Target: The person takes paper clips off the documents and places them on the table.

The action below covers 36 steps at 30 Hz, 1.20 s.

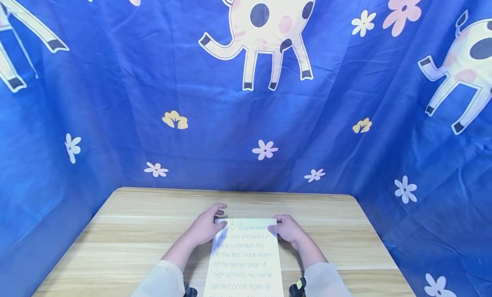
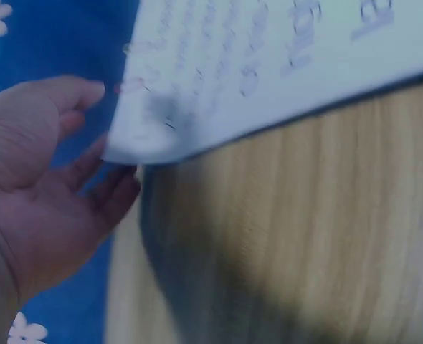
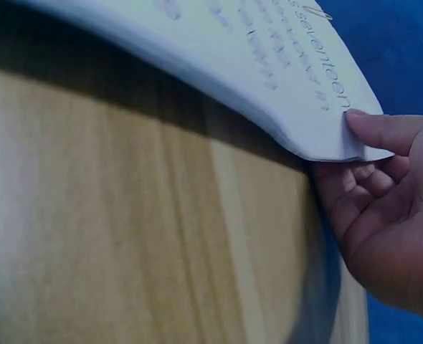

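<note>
A stack of printed paper sheets [image 1: 246,259] lies in front of me, its text facing up and its lower part cut off by the head view. Two paper clips [image 1: 232,220] sit at its top edge. My right hand [image 1: 289,229] pinches the top right corner. Seen from the right wrist, the thumb [image 3: 373,129] presses on the printed side and the other fingers curl beneath the lifted corner. At the top left corner is my left hand [image 1: 206,227], its thumb [image 2: 82,92] apart from the sheets and its loosely bent fingers [image 2: 118,197] right at the corner's underside.
The sheets are over a light wood-grain table [image 1: 146,228], whose far edge runs behind both hands. A blue curtain [image 1: 215,160] printed with cows and flowers surrounds it at the back and sides. Dark wrist devices [image 1: 297,287] show at both sleeves.
</note>
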### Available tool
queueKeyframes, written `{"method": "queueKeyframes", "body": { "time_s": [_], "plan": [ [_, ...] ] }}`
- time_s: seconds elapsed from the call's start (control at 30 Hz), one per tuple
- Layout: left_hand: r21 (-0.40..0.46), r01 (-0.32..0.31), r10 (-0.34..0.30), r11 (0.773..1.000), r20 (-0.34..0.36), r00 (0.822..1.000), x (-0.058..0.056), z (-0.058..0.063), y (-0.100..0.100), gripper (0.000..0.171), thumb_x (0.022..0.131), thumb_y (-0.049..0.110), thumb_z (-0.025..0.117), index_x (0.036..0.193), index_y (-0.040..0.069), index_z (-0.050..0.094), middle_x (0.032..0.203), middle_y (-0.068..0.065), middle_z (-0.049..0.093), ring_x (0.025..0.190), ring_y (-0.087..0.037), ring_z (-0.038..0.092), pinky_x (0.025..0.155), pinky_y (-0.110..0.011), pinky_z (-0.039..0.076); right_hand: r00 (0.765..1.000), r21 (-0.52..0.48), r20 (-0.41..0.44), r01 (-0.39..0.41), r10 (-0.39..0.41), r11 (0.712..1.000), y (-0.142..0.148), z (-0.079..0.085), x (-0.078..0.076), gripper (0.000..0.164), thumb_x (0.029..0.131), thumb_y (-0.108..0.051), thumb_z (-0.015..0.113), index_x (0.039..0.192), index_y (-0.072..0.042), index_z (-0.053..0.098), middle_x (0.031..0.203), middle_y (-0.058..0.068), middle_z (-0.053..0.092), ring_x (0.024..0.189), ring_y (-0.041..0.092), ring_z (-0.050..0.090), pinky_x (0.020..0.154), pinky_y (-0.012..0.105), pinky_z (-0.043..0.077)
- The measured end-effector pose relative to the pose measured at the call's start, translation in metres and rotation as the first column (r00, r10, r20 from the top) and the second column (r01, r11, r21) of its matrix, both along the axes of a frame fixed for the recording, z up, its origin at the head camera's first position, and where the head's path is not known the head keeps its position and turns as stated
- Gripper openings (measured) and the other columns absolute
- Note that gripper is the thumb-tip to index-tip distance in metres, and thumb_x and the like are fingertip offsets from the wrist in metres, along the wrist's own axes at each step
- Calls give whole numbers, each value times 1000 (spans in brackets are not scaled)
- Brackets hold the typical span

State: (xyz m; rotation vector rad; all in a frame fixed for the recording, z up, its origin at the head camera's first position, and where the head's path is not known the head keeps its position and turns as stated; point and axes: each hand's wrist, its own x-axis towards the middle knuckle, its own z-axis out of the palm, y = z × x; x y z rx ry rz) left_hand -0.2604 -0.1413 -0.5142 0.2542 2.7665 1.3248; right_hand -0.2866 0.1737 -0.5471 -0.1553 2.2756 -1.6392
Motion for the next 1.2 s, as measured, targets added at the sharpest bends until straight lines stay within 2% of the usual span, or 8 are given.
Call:
{"method": "queueKeyframes", "body": {
  "time_s": [0.17, 0.27, 0.4, 0.63, 0.9, 1.0, 1.2],
  "plan": [
    [66, 57, -59, 996, 25, 998, -8, -16, -1, 44, 98, 12, 79, 139, 14, 64, 134, -10, 76, 130, -38, 70, 115, -64, 52, 1000, -22, -6, -5, 5, 1000, -1, -5, 2, 21, 101, -3, 69, 121, 4, 69, 108, 17, 83, 85, 16, 78, 75, 30, 62],
    [73, 78, -79, 994, 14, 997, -10, -21, 1, 38, 97, 13, 80, 133, 17, 67, 135, -8, 76, 129, -35, 71, 116, -65, 51, 1000, -37, -10, -7, 6, 999, -2, -8, 3, 20, 101, -2, 68, 121, 4, 67, 110, 18, 83, 86, 16, 78, 76, 29, 63],
    [74, 101, -101, 992, -3, 995, -12, -25, 3, 34, 98, 15, 80, 131, 18, 71, 133, -5, 76, 128, -33, 71, 117, -64, 50, 1000, -57, -8, -13, 13, 998, -1, -11, 2, 20, 101, -2, 68, 121, 3, 66, 110, 16, 83, 85, 16, 78, 74, 29, 62],
    [87, 79, -79, 993, -7, 997, -15, -32, 6, 30, 97, 15, 81, 126, 17, 77, 115, 1, 81, 112, -22, 74, 111, -57, 55, 999, -148, 16, -34, 37, 988, 6, -16, -3, 24, 101, -1, 69, 123, 2, 63, 113, 17, 83, 89, 16, 80, 78, 28, 62],
    [126, 74, -77, 989, 20, 997, -16, -36, 8, 36, 92, 18, 87, 126, 17, 77, 105, 2, 80, 97, -12, 72, 101, -46, 57, 999, -173, 15, -47, 50, 984, 11, -18, -5, 24, 101, -1, 69, 124, 3, 62, 107, 14, 83, 84, 14, 79, 75, 27, 62],
    [137, 60, -63, 989, 19, 998, -16, -38, 9, 35, 92, 17, 87, 125, 18, 78, 109, 0, 81, 102, -16, 73, 104, -46, 57, 999, -180, 9, -47, 49, 983, 11, -19, -4, 25, 101, 1, 68, 124, 5, 61, 108, 16, 83, 85, 14, 79, 76, 26, 62],
    [161, 23, -25, 987, 13, 1000, -19, -42, 12, 31, 92, 17, 87, 123, 21, 81, 129, -1, 80, 131, -30, 70, 117, -54, 51, 999, -169, -14, -45, 43, 985, 11, -18, -4, 25, 102, 0, 68, 124, 7, 60, 111, 20, 82, 86, 14, 79, 77, 26, 62]
  ]
}}
